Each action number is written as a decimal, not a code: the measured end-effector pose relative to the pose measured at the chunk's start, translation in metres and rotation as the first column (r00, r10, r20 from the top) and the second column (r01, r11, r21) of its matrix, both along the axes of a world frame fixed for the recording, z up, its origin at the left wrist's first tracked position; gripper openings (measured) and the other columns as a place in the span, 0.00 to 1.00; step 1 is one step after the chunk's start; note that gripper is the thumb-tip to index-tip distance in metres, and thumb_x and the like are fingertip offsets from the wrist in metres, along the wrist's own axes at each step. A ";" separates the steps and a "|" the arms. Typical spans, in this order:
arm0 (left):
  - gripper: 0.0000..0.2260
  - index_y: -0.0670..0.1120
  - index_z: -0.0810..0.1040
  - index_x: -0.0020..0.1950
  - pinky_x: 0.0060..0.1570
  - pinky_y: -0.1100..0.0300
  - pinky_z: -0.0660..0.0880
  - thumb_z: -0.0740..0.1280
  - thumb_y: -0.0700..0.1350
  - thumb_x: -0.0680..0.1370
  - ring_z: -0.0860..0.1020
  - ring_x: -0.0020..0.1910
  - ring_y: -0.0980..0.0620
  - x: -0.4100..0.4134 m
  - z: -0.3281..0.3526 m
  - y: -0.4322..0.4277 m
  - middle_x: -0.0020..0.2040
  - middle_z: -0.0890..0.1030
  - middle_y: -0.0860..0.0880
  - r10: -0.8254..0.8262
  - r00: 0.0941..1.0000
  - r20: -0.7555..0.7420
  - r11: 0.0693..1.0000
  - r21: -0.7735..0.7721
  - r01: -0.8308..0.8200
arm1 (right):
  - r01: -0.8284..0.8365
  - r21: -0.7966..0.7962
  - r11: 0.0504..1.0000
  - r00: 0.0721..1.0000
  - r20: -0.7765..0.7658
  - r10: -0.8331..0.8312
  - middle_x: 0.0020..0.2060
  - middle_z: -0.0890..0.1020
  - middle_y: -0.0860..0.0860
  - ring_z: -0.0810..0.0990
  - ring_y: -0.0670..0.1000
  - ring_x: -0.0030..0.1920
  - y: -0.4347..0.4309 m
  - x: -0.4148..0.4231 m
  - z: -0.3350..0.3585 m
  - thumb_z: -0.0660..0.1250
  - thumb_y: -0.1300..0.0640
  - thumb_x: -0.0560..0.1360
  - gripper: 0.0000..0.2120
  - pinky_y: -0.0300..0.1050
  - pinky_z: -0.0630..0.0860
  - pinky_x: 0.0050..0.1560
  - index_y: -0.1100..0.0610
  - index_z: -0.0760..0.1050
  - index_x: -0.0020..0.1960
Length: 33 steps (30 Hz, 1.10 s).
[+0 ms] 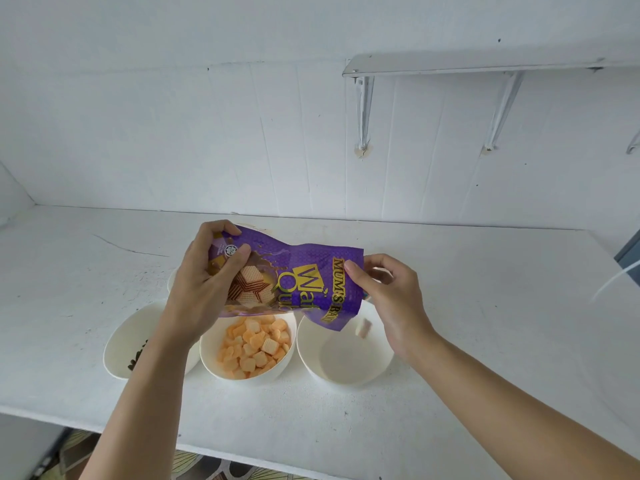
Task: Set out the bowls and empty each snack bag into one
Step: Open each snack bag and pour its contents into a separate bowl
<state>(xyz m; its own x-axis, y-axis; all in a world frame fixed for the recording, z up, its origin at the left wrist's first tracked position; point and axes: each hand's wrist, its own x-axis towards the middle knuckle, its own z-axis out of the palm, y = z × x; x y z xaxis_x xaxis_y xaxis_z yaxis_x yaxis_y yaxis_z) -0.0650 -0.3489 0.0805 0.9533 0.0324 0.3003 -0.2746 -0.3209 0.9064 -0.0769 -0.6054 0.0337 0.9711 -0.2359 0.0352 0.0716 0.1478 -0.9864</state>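
3 round white bowls (pixel 277 370) sit in a row near the front edge of the white counter (pixel 502 306), with bare surface on both sides. above them, the left hand (pixel 204 289) grips one end of the purple foil wafer bag (pixel 304 268); the right hand (pixel 391 299) pinches its lower end over the right bowl (pixel 346 374).

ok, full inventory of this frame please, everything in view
bowls: three, white, in a row on the counter: left bowl, middle bowl, right bowl
dark pieces: few, left bowl
snack pieces: many, orange and cream, middle bowl
wafer bag: one, purple, tilted above right bowl
pale piece: one, blurred, at right bowl's mouth
counter: one, white
wall shelf: one, white, upper right
left hand: grip on bag's sealed end
right hand: pinches bag's open end
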 end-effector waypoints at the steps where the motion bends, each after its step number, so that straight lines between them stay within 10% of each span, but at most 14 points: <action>1: 0.07 0.57 0.73 0.58 0.51 0.33 0.80 0.69 0.49 0.82 0.83 0.51 0.36 0.000 -0.001 0.000 0.49 0.83 0.46 -0.008 1.000 -0.010 1.000 0.002 0.008 | 0.008 0.000 1.000 1.000 -0.008 -0.008 0.45 0.85 0.58 0.81 0.50 0.43 0.000 0.001 -0.001 0.78 0.57 0.73 0.09 0.43 0.79 0.42 0.61 0.82 0.47; 8: 0.16 0.57 0.72 0.61 0.51 0.27 0.77 0.68 0.59 0.76 0.80 0.54 0.31 -0.007 -0.015 0.001 0.54 0.77 0.37 -0.004 0.999 -0.041 1.000 -0.008 0.003 | -0.011 0.017 1.000 1.000 0.008 0.011 0.40 0.86 0.53 0.82 0.44 0.36 0.004 -0.009 -0.005 0.76 0.63 0.73 0.14 0.31 0.74 0.39 0.59 0.74 0.53; 17: 0.13 0.57 0.76 0.59 0.55 0.31 0.78 0.70 0.58 0.76 0.82 0.53 0.38 -0.008 0.002 -0.003 0.54 0.81 0.43 0.038 0.998 0.044 0.998 0.040 -0.040 | -0.147 0.012 0.989 0.987 0.069 0.145 0.37 0.86 0.54 0.83 0.48 0.37 0.006 -0.008 0.004 0.74 0.68 0.73 0.09 0.39 0.78 0.40 0.62 0.76 0.50; 33: 0.11 0.65 0.78 0.56 0.48 0.66 0.72 0.73 0.58 0.74 0.76 0.51 0.63 0.001 0.010 -0.031 0.48 0.79 0.54 -0.004 0.997 0.081 0.910 0.413 -0.030 | -0.204 -0.026 0.979 0.949 -0.252 0.191 0.43 0.85 0.58 0.84 0.59 0.48 -0.001 -0.004 -0.027 0.75 0.67 0.73 0.16 0.57 0.80 0.55 0.48 0.76 0.37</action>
